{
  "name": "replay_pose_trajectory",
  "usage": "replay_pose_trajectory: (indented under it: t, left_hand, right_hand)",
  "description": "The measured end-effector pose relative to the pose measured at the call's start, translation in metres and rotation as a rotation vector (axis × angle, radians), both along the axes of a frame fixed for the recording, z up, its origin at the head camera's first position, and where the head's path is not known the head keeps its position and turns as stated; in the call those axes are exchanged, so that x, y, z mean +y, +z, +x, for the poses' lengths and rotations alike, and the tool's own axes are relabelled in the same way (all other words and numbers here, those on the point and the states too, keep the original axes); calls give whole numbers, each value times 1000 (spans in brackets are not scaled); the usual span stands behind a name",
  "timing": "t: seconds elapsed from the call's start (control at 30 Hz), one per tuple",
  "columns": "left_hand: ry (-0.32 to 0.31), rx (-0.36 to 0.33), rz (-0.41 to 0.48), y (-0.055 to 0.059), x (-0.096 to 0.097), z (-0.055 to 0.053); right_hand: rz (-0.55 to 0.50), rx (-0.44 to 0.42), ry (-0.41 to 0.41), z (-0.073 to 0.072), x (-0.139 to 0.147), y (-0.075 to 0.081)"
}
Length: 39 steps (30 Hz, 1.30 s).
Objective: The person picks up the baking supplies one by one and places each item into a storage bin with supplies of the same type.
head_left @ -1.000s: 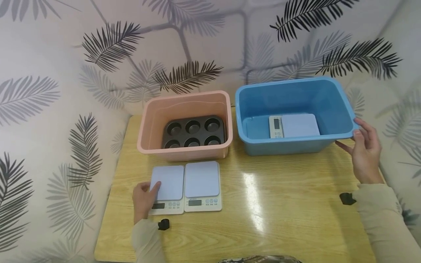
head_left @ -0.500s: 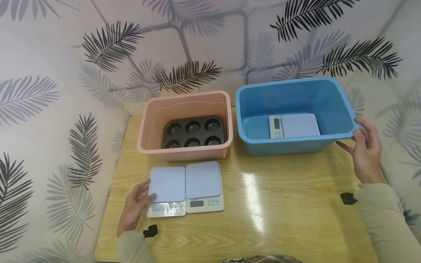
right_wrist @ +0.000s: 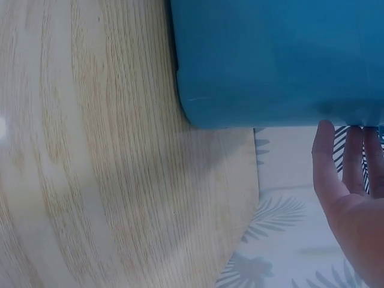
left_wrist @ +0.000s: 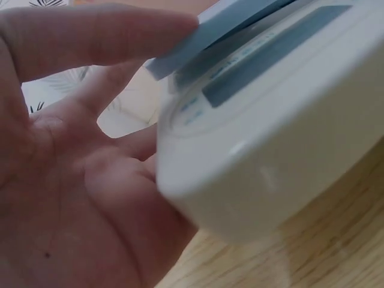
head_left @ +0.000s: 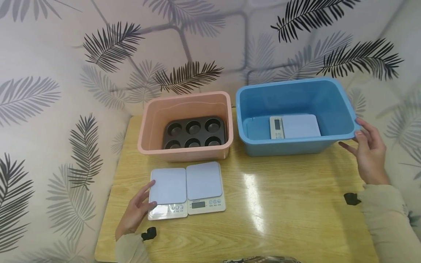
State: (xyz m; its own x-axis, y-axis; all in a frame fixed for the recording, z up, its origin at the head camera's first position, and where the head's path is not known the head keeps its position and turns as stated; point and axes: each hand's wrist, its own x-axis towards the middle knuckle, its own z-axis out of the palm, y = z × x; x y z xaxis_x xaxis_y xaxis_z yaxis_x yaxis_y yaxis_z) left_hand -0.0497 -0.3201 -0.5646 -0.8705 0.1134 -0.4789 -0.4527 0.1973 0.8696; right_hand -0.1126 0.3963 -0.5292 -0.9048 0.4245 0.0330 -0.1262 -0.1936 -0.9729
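Note:
On the table's left half, two white kitchen scales lie side by side: a left scale (head_left: pixel 168 191) and a right scale (head_left: pixel 205 188). My left hand (head_left: pixel 131 212) grips the left edge of the left scale. In the left wrist view, a digit (left_wrist: pixel 120 33) lies at the platform's edge while the other fingers pass behind the body. At the far right, my right hand (head_left: pixel 371 157) holds the near right corner of the blue bin (head_left: pixel 283 148). Its fingertips meet the bin wall in the right wrist view. A third scale (head_left: pixel 300 126) lies inside this bin.
Left of the blue bin, a pink bin (head_left: pixel 184 155) contains a dark muffin tin (head_left: pixel 194 133). Both bins stand along the back of the wooden table (head_left: pixel 276 219), against the leaf-patterned wall covering (head_left: pixel 204 40). A patterned edge shows at the bottom of the head view.
My left hand has shifted left and down, from over the platform to the left scale's side edge. Both front scales have slid slightly toward me. My right hand stays at the bin's corner.

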Motion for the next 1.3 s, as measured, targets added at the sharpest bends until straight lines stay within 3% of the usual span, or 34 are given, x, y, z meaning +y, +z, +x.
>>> replay_pose_trajectory:
  t: [0.33, 0.5, 0.7, 1.07, 1.3]
  left_hand:
    - [44, 62, 75, 1, 1, 2]
    - [60, 119, 103, 11, 0, 5]
    - [62, 113, 113, 24, 0, 8]
    - [-39, 188, 162, 47, 1, 12]
    - [-210, 248, 163, 59, 22, 0]
  right_hand:
    - [-4, 9, 54, 1, 2, 0]
    - [-22, 21, 55, 1, 2, 1]
    - [-26, 25, 59, 2, 1, 1]
    - [-23, 43, 77, 1, -1, -1]
    - [-40, 47, 70, 1, -2, -1]
